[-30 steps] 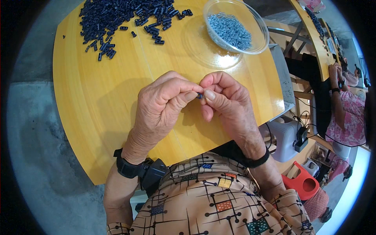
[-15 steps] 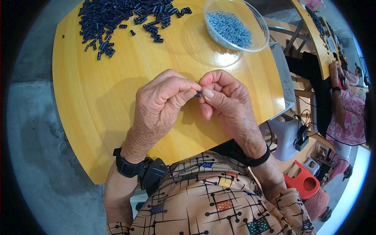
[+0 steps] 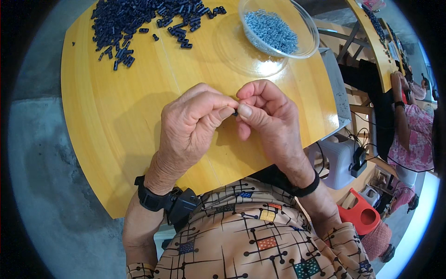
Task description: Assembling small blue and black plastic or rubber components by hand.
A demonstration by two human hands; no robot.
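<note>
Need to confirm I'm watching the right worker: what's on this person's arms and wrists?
Bare forearms, no sleeves past the elbow. The left hand has a black wrist strap with a chunky black device clipped on. The right hand has a plain thin black band.

hands: two, left hand (image 3: 193, 123) and right hand (image 3: 267, 116), pinching one small dark piece (image 3: 235, 113) between them | clear bowl (image 3: 304, 28): one, far right, grey bits inside too many to count | dark pieces (image 3: 139, 18): one loose heap far left, uncountable | yellow table (image 3: 116, 121): one | black wristbands: two
</note>
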